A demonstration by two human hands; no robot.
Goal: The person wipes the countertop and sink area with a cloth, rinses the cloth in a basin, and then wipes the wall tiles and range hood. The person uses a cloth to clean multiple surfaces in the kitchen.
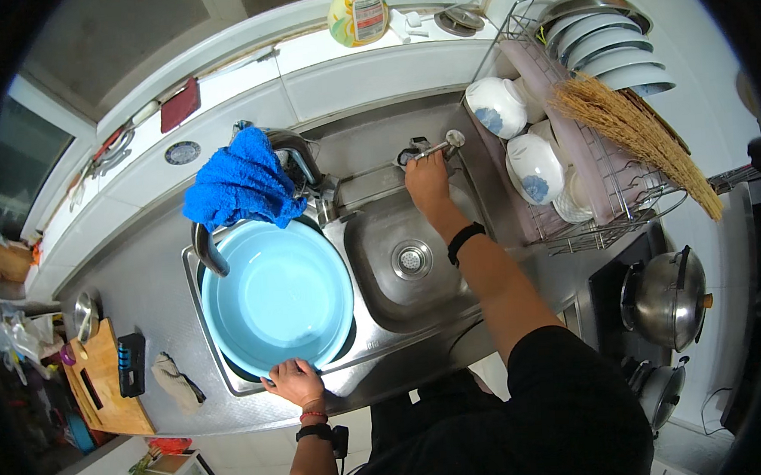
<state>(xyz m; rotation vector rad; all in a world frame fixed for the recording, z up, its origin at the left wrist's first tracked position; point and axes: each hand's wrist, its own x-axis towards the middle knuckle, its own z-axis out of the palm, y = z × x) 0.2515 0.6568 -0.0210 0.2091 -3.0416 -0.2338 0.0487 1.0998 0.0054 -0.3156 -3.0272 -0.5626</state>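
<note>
A light blue plastic basin [280,301] stands in the left bowl of a stainless steel double sink [381,257], below the faucet spout [210,251]. My left hand [296,381] rests on the basin's near rim with its fingers bent over it; whether it grips the rim is unclear. My right hand [426,176] reaches over the right bowl to its back edge and is closed on a metal utensil handle [437,149] with a rounded end. Small dark and clear items [408,155] lie beside that hand. A blue towel [242,180] hangs over the faucet.
Right of the sink stands a wire dish rack [610,180] with bowls [535,168], plates [609,45] and a straw whisk broom [640,137]. Pots [668,300] stand at far right. At left are a cloth [176,380], a black holder [131,365] and a wooden cutting board [107,381].
</note>
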